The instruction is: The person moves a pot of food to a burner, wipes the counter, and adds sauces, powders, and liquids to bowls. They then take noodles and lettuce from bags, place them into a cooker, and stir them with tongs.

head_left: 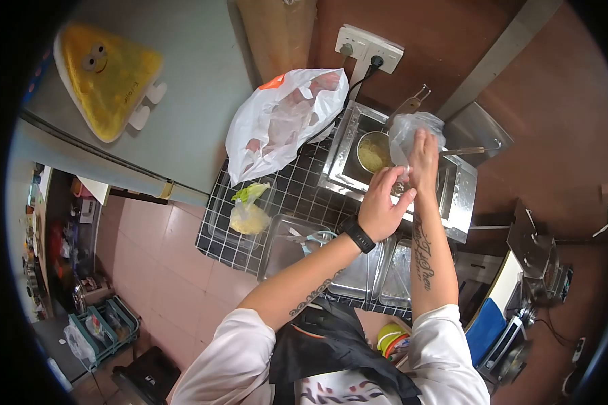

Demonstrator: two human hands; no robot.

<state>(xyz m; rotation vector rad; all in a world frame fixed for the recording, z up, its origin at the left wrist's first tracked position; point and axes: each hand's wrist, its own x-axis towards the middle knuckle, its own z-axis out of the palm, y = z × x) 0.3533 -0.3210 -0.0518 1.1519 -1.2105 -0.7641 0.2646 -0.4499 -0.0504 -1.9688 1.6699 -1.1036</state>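
My left hand (384,204) has its fingers bent and its thumb set apart from them; the fingertips are at the lower end of a clear bag (402,131), though I can't tell whether they pinch it. My right hand (423,162) lies over the bag with its fingers straight and close together, pointing away from me; whether it grips the plastic I can't make out.

Just left of the fingers, I see a round pot (373,151) with yellowish food inside, set in the steel unit (463,202) that spreads beneath both hands. A ladle handle (463,151) sticks out to the right of the fingers, and a wire-ended handle (413,102) rises just beyond them.

Nearer me than the fingers, clear trays (353,280) sit on the gridded worktop (311,181). The one to the left holds scissors (312,238). Farther left are a bag of pale food (249,219) and some green leaf (251,192), touching each other.

Beyond those, still left of the fingers, a large white bag (285,121) slumps on the worktop, with a black cable (331,123) across its edge. The cable climbs to the wall socket (369,50) past the fingers. Far to their left, a yellow triangular toy (108,79) shows against a grey panel (189,88).
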